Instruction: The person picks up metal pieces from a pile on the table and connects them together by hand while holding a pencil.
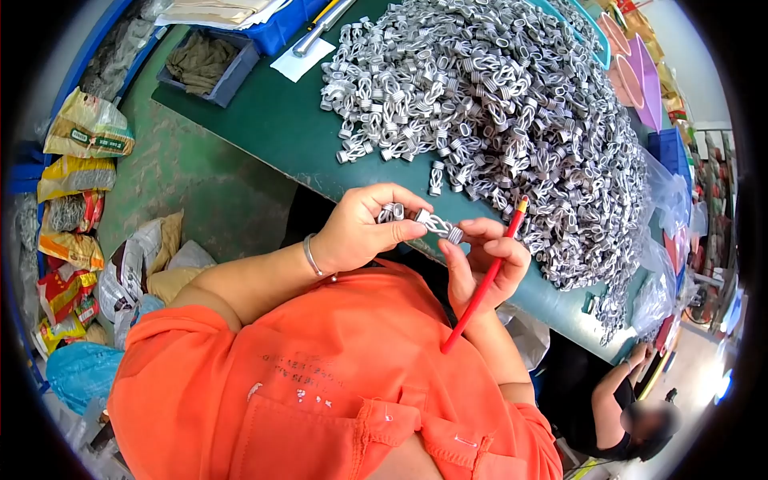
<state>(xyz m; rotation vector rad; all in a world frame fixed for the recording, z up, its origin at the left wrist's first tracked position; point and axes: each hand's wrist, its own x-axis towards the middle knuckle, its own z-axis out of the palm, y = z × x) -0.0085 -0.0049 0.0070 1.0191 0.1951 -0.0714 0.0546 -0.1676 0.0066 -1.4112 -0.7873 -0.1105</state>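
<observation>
My left hand [360,228] is closed, thumb and forefinger pinching one end of a small grey metal fitting [436,225] with a ribbed collar and twisted wire loops. Another grey piece [390,212] sits in the curl of the same fingers. At the fitting's other end is my right hand [490,268], its fingertips against the ribbed collar. A red pencil [482,296] with a yellowish tip runs slantwise through the right fingers. Beyond both hands, a large heap of similar metal fittings [512,104] covers much of the green table [296,136].
A blue-grey bin [232,84] with cloth stands at the back left, near a white paper [302,60]. Filled sacks [80,176] line the floor at left. Pink tubs [624,72] stand beyond the heap. Another person [612,400] works at lower right.
</observation>
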